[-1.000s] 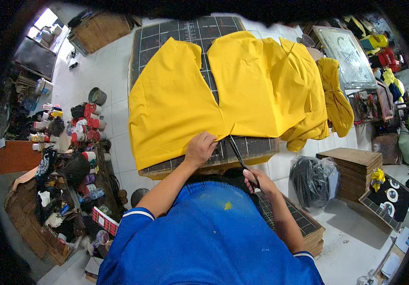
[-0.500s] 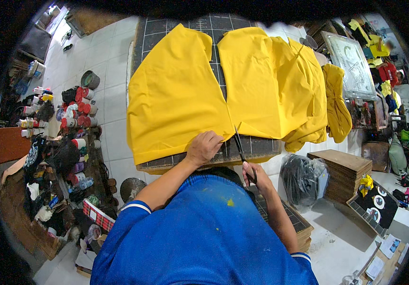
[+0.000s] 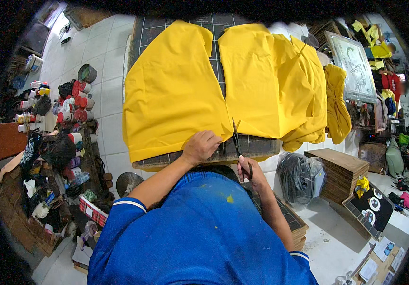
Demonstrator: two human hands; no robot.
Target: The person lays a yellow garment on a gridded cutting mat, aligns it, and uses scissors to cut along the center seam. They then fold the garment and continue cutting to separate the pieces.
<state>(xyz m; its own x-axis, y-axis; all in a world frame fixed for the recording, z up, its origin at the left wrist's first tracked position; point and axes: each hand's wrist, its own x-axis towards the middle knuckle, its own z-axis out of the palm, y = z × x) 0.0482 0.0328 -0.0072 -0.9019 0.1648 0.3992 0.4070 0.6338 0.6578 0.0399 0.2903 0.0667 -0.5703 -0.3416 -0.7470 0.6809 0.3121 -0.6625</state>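
Note:
Yellow fabric [image 3: 171, 90] covers a dark cutting board [image 3: 216, 69] marked with white grid lines. A slit runs from its near edge to the far side and divides it in two. My left hand [image 3: 201, 147] is closed on the near corner of the left part, pinching its edge. In my right hand [image 3: 250, 172] are black-handled scissors [image 3: 236, 138], pointing away from me. Their blade tips lie over the fabric at the near end of the slit, against the right part [image 3: 249, 80]. The blades look nearly closed together.
More yellow fabric lies bunched at the right, with a gathered yellow bundle [image 3: 336, 102] hanging beside the board. Below it stand a black plastic bag [image 3: 299, 178] and a stack of brown boards [image 3: 337, 166]. Paint tubs [image 3: 82, 102] crowd the left side.
The scissors and my right hand have moved slightly left and away from me, the tips reaching a little farther over the fabric. My left hand keeps its pinch, and the whole view has shifted slightly.

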